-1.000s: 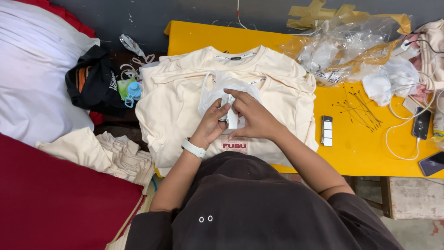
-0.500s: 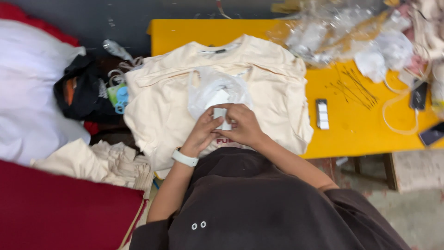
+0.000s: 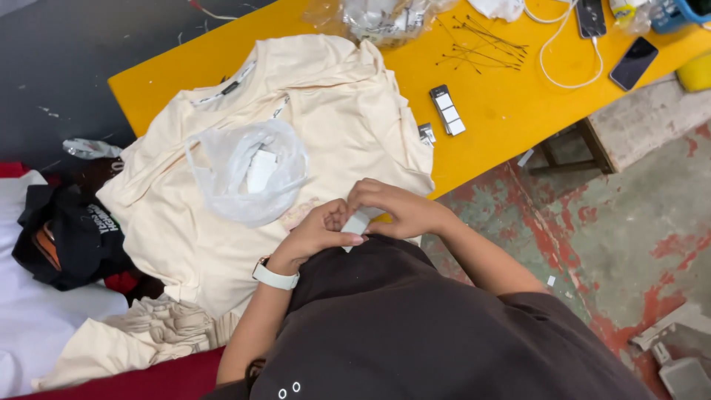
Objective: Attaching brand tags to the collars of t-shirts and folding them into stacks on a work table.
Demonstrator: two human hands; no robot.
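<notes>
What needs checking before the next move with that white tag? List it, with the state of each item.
1. White tag pinched between left hand and right hand: ok.
2. Cream T-shirt spread flat on the yellow table: ok, slightly wrinkled.
3. Clear plastic bag with more white tags lying on the shirt, within reach: ok.
4. Thin black fasteners on the table, apart from the shirt: ok.
5. Which way the tag faces: cannot tell.
</notes>
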